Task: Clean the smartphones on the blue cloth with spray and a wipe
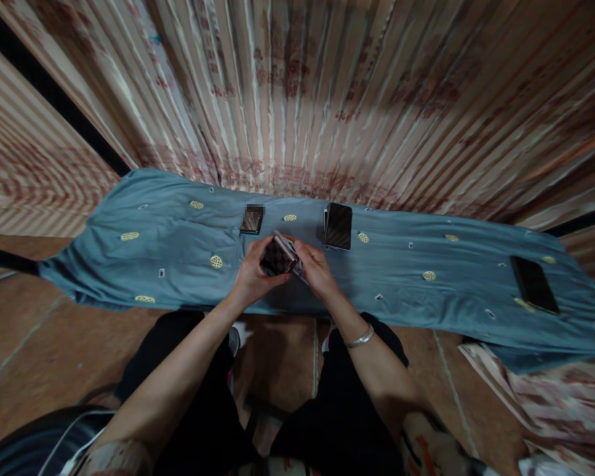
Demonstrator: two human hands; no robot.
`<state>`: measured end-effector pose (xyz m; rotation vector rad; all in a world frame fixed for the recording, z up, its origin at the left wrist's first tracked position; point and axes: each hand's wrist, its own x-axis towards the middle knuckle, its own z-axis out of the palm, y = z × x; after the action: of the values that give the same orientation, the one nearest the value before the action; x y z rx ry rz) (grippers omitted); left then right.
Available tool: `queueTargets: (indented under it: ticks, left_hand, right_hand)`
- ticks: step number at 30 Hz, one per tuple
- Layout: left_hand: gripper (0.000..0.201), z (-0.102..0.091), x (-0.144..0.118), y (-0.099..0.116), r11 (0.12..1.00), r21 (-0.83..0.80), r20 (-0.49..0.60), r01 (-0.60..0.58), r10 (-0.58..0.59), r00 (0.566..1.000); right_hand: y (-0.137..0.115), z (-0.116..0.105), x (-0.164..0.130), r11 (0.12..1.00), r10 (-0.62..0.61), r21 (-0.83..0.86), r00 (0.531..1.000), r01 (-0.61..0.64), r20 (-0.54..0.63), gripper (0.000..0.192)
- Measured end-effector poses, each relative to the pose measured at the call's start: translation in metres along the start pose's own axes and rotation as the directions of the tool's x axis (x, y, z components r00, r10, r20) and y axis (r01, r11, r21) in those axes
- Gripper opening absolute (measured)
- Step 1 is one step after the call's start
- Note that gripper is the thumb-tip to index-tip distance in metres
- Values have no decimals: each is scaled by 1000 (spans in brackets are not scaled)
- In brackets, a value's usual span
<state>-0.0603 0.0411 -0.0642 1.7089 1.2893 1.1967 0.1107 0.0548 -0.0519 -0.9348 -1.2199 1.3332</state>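
Above the front middle of the blue cloth point(178, 231), my two hands meet. My left hand point(252, 270) is closed around a small dark flat item with a checkered face point(276, 258); its exact kind is unclear. My right hand point(316, 266) grips a thin pale flat piece point(286, 244) at the checkered item's right side. Whether the two pieces are joined I cannot tell. Just beyond my left hand lies a small dark glossy rectangle point(252, 220). Farther back, to the right, a dark phone-like slab point(338, 226) rests on something with a pale edge.
A black phone point(534, 284) lies at the right end of the cloth-covered surface. Striped, flowered curtains point(297, 99) hang close behind it. Dark poles point(54, 86) stand at the sides. A dark round object with a white cable point(44, 436) is at lower left.
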Motion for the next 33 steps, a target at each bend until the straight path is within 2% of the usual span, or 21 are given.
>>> queueTargets:
  ticks: [3, 8, 12, 15, 19, 22, 25, 33]
  left_hand:
    - [88, -2, 3, -6, 999, 2, -32, 53, -53, 998]
    - [90, -4, 4, -13, 996, -35, -71, 88, -90, 993]
    - [84, 1, 4, -7, 967, -169, -59, 188, -200, 978]
    - [68, 7, 2, 2, 899, -359, -21, 250, -276, 961]
    - [60, 10, 0, 16, 742, -574, 80, 346, -370, 926]
    - [67, 9, -1, 22, 651, -635, 137, 415, -434, 890]
    - [77, 7, 0, 23, 591, -678, 143, 437, -477, 867]
    - [46, 9, 1, 27, 480, -754, 174, 449, -513, 841]
  right_hand:
    - [0, 0, 0, 1000, 5, 5, 1000, -5, 27, 64]
    - [7, -3, 1, 997, 5, 77, 999, -8, 43, 53]
    - [15, -6, 3, 997, 14, 76, 999, -17, 33, 45]
    - [20, -7, 4, 1000, -17, 10, 999, 16, 31, 48]
    - [22, -6, 3, 992, -98, -78, 995, 99, 25, 45]
    - [21, -4, 1, 975, -172, -141, 985, 172, 10, 42]
    - [19, -2, -2, 956, -223, -193, 975, 222, 16, 40]
    - [20, 6, -9, 868, -364, -347, 930, 356, 42, 38]
